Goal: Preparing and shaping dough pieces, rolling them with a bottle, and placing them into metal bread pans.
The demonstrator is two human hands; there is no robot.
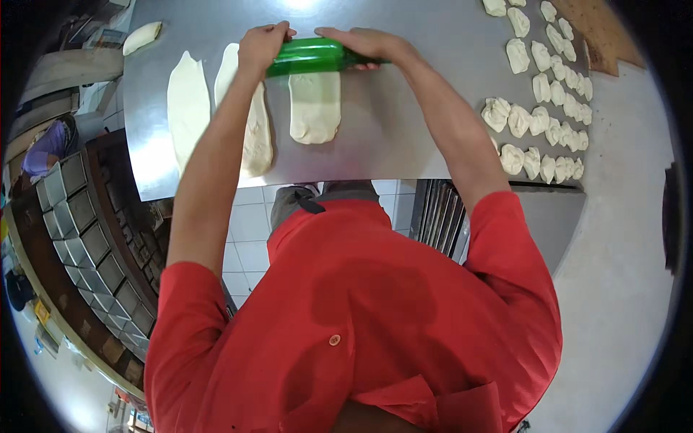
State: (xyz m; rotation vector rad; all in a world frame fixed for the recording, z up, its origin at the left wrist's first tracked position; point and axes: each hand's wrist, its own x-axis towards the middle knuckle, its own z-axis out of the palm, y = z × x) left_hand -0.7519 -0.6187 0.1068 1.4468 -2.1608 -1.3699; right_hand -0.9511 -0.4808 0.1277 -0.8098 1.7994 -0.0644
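A green glass bottle (309,55) lies sideways across the far part of a flat strip of dough (315,112). My left hand (263,49) is closed round the bottle's broad end, while my right hand (367,46) grips it at the neck end. The far end of this strip is hidden under the bottle. Just to its left is a longer dough strip (258,137), partly covered by my left forearm. Further left lies another long, flattened strip (189,101).
A small dough piece (142,38) rests at the far left of the metal table (404,137). Several rows of dough lumps (518,119) line its right side. Metal baking tins (83,209) stand on the left, and trays (437,209) are stacked below the table edge.
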